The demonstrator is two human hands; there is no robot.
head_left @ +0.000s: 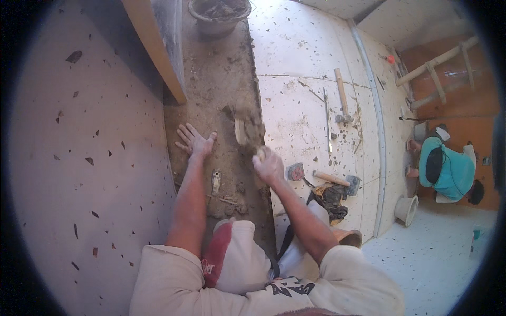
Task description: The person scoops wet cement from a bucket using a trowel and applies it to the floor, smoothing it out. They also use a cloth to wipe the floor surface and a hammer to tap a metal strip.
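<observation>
My left hand (195, 142) lies with spread fingers on the grey-brown mortar bed (211, 68), near its left edge, and holds nothing. My right hand (269, 166) is closed round the light handle of a trowel at the bed's right edge. The trowel's blade (241, 131) reaches forward over the bed, smeared with mortar and partly blurred. Between my forearms a small worn, pale-handled tool (216, 181) rests on the mortar, close to several lumps.
A mortar bucket (211, 26) stands at the far end. Right of the bed, speckled tiles (295, 105) carry a hammer (341, 97), a metal rod (327, 121), a mallet (337, 179) and a block (295, 171). A wooden edge (158, 52) juts in from upper left. A co-worker (448, 166) crouches right, near a pail (406, 210).
</observation>
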